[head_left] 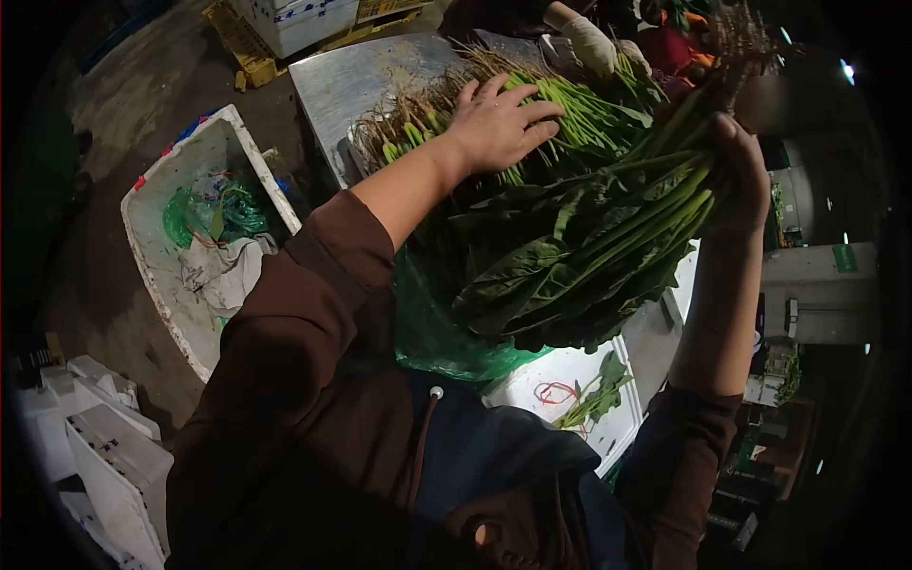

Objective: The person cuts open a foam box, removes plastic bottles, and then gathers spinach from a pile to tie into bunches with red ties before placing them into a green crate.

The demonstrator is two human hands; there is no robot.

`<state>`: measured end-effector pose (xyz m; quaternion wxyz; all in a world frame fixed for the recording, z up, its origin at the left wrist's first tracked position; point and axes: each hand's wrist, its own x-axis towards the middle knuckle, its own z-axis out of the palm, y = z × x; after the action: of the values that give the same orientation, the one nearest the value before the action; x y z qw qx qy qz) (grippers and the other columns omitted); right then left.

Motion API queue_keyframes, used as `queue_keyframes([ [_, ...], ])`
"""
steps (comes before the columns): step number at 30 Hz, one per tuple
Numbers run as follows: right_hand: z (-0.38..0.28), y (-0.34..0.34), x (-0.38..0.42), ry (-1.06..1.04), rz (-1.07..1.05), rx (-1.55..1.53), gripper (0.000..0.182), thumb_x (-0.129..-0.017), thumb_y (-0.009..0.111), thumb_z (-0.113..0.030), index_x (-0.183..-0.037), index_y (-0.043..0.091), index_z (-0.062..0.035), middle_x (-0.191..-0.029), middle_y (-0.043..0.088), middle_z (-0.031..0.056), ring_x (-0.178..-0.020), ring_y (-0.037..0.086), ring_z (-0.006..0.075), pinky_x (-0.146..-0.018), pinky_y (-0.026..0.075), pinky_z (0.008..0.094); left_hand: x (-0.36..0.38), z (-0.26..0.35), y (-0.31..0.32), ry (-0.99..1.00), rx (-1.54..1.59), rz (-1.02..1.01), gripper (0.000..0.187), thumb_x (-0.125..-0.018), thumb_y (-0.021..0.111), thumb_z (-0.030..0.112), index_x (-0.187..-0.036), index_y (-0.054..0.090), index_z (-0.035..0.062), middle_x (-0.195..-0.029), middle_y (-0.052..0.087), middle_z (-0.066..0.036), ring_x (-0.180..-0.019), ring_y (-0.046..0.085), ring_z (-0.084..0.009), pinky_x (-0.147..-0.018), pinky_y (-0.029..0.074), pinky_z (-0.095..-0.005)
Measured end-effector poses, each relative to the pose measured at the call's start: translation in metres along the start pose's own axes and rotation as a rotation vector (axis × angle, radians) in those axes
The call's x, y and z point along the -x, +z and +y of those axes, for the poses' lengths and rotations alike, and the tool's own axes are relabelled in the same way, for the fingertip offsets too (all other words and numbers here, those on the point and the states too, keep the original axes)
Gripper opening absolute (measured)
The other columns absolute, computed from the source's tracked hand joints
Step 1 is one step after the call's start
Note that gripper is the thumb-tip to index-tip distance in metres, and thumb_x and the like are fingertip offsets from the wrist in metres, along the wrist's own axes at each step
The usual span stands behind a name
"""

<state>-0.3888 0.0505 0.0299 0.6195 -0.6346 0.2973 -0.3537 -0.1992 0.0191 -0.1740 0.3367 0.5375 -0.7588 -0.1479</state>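
Note:
My right hand (746, 180) is closed around a bunch of spinach (608, 247), gripping it by the stems near the root end. Its roots (746, 47) stick up above the hand, and the dark leaves hang to the left. My left hand (499, 123) lies with fingers spread on a pile of more spinach (584, 119), touching the pale green stems. The pile's brown roots (404, 104) face the far left side. Green plastic (442, 328) shows under the leaves.
A metal table (328, 81) bears the pile. At left stands a foam box (157, 275) holding green plastic and cloth. Nearer me, a white tray (617, 423) holds loose leaves and a red tie. A co-worker's gloved hand (591, 46) is at the far side. Foam boxes (114, 456) stand lower left.

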Motion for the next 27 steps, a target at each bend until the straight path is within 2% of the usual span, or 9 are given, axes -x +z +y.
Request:
queue_keyframes([
  [5, -0.047, -0.038, 0.029, -0.200, -0.120, -0.078, 0.045, -0.093, 0.039, -0.024, -0.121, 0.051, 0.0084, -0.116, 0.059, 0.0216, -0.104, 0.060, 0.0288, -0.090, 0.048, 0.0383, 0.001, -0.006, 0.011, -0.002, -0.086, 0.050, 0.043, -0.094, 0.030, 0.056, -0.130, 0.046, 0.0384, -0.145, 0.033, -0.006, -0.136, 0.022, -0.0347, -0.110, 0.010, -0.0545],
  [8, -0.093, -0.063, 0.073, -0.302, 0.207, 0.153, 0.044, -0.094, 0.040, -0.028, -0.127, 0.043, 0.0014, -0.118, 0.053, 0.0117, -0.108, 0.052, 0.0220, -0.091, 0.044, 0.0350, 0.000, -0.007, 0.013, -0.021, -0.098, 0.012, 0.043, -0.094, 0.030, 0.055, -0.131, 0.044, 0.0388, -0.145, 0.031, -0.006, -0.137, 0.020, -0.0354, -0.110, 0.008, -0.0559],
  [11, -0.118, -0.080, 0.138, -0.364, 0.141, 0.198, 0.045, -0.095, 0.038, -0.028, -0.125, 0.045, 0.0039, -0.117, 0.055, 0.0151, -0.105, 0.055, 0.0240, -0.088, 0.047, 0.0351, 0.001, -0.010, 0.014, 0.013, -0.118, 0.048, 0.042, -0.094, 0.032, 0.055, -0.131, 0.045, 0.0385, -0.145, 0.033, -0.006, -0.135, 0.023, -0.0351, -0.108, 0.011, -0.0581],
  [16, -0.146, -0.159, 0.234, -0.387, 0.394, 0.234, 0.041, -0.095, 0.037, -0.025, -0.121, 0.049, 0.0047, -0.114, 0.057, 0.0166, -0.102, 0.057, 0.0261, -0.086, 0.049, 0.0360, -0.002, -0.026, 0.000, 0.134, 0.023, 0.125, 0.041, -0.092, 0.040, 0.052, -0.129, 0.049, 0.0349, -0.135, 0.047, -0.006, -0.127, 0.040, -0.0319, -0.103, 0.019, -0.0609],
  [17, -0.146, -0.178, 0.256, -0.384, 0.446, 0.238, 0.041, -0.096, 0.037, -0.025, -0.121, 0.049, 0.0049, -0.113, 0.058, 0.0168, -0.101, 0.058, 0.0265, -0.086, 0.049, 0.0361, 0.001, -0.024, -0.003, 0.214, -0.002, 0.325, 0.042, -0.091, 0.041, 0.054, -0.126, 0.052, 0.0325, -0.125, 0.056, -0.006, -0.117, 0.049, -0.0346, -0.100, 0.029, -0.0569],
  [19, -0.137, -0.213, 0.309, -0.369, 0.562, 0.240, 0.040, -0.096, 0.037, -0.024, -0.119, 0.051, 0.0052, -0.112, 0.059, 0.0174, -0.100, 0.059, 0.0274, -0.085, 0.050, 0.0364, 0.006, -0.021, -0.020, 0.207, -0.058, 0.369, 0.040, -0.095, 0.045, 0.041, -0.126, 0.054, 0.0171, -0.122, 0.058, -0.010, -0.111, 0.056, -0.0237, -0.093, 0.043, -0.0390],
  [23, -0.090, -0.251, 0.401, -0.334, 0.772, 0.241, 0.038, -0.096, 0.037, -0.022, -0.116, 0.054, 0.0058, -0.110, 0.061, 0.0186, -0.098, 0.060, 0.0291, -0.083, 0.051, 0.0371, 0.080, 0.086, -0.052, 0.256, 0.503, 0.424, 0.033, -0.094, 0.051, 0.028, -0.118, 0.056, 0.0070, -0.109, 0.063, -0.010, -0.099, 0.060, -0.0198, -0.086, 0.046, -0.0326],
  [26, -0.044, -0.256, 0.433, -0.375, 0.868, 0.223, 0.038, -0.096, 0.036, -0.024, -0.115, 0.055, 0.0040, -0.106, 0.062, 0.0167, -0.096, 0.061, 0.0266, -0.082, 0.049, 0.0376, 0.153, 0.179, -0.009, 0.324, 0.838, 0.147, 0.025, -0.091, 0.055, 0.013, -0.112, 0.058, 0.0003, -0.101, 0.063, -0.009, -0.091, 0.058, -0.0123, -0.081, 0.046, -0.0256],
  [27, -0.030, -0.258, 0.447, -0.368, 0.880, 0.204, 0.039, -0.096, 0.036, -0.024, -0.115, 0.055, 0.0040, -0.106, 0.062, 0.0165, -0.096, 0.060, 0.0267, -0.082, 0.049, 0.0380, 0.174, 0.197, 0.013, 0.285, 0.818, -0.106, 0.026, -0.091, 0.055, 0.016, -0.112, 0.058, 0.0010, -0.101, 0.063, -0.008, -0.091, 0.058, -0.0127, -0.082, 0.046, -0.0265],
])
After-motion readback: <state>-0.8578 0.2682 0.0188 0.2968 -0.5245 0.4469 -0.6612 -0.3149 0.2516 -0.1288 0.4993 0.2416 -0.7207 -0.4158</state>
